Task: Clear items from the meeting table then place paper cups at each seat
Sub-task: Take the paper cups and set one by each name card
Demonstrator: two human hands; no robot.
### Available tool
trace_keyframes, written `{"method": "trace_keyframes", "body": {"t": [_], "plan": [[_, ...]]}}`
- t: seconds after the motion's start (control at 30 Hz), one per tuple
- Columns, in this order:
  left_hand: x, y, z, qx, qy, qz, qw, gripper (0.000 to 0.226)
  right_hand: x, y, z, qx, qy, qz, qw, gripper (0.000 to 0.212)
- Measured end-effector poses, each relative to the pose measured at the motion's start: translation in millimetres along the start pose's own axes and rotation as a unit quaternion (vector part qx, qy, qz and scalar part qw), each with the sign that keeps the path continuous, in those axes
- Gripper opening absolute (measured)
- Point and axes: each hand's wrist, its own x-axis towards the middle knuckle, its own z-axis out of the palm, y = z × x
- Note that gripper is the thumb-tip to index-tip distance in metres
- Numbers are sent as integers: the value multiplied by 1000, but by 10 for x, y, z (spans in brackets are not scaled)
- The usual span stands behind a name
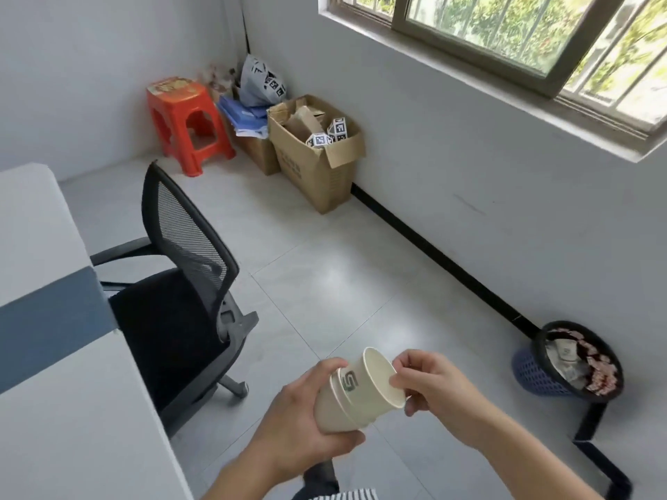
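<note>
Floor (353, 268) of pale grey glossy tile lies open between the worktop (43, 409) on the left and the white wall (469, 182) on the right, where a black skirting strip runs along the base. The worktop's white edge (with a blue-grey band across it) has a black mesh-backed office chair (180, 283) pushed against it. Low in the view, above the bare tiles, the left hand (306, 420) has its grip wrapped round the base of a stack of paper cups (355, 391), held tilted with the mouths towards the right; the right hand (429, 384) pinches the rim of the topmost cup between thumb and fingertips. The cups are cream, smooth, tapered, with a green logo. By the wall to the right stands a blue lattice waste basket (566, 362) with a black liner, holding rubbish. In the far corner are a red plastic stool (187, 124) and open cardboard boxes (317, 153). A barred window (523, 34) sits above.
</note>
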Motion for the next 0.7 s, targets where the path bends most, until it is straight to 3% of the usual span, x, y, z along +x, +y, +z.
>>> {"method": "trace_keyframes", "body": {"t": [0.1,0.17,0.3,0.6,0.7], "plan": [[511,150,-158,19,0,2,1000,69,296,-309,-257,78,-16,-14,997,12],[812,229,-245,11,15,3,1000,66,504,-450,-380,111,-43,-32,992,30],[1446,327,-346,11,44,-20,999,67,980,-767,-524,43,-68,-83,993,63],[3065,529,-775,-21,166,-114,979,76,2723,-1942,-1298,72,17,-108,991,64],[3361,485,-1079,-77,228,-148,959,76,3303,-2406,-1478,37,-8,-114,993,64]]}}
